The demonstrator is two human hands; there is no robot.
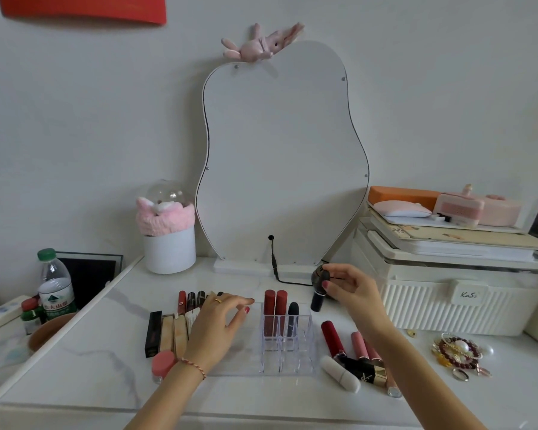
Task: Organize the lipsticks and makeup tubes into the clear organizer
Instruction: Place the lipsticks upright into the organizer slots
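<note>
The clear organizer (288,360) stands mid-table with two red lipsticks (275,308) and a dark one (292,318) upright in its back row. My right hand (351,288) holds a black round-topped makeup tube (319,287) tilted in the air, just right of and above the organizer. My left hand (218,327) rests palm down left of the organizer, fingers spread, over a row of dark lipsticks (190,301). A black tube (153,333) and beige tubes (173,335) lie farther left. To the right lie a red lipstick (332,338), pink tubes (362,347), a white lipstick (339,373) and a black-gold one (365,369).
A wavy mirror (283,156) with a black cable (275,268) stands behind. A white pot with pink headband (168,240) is back left, a water bottle (55,283) far left. A white storage box (454,293) fills the right; bracelets (460,352) lie in front. A pink jar (162,364) sits near my left wrist.
</note>
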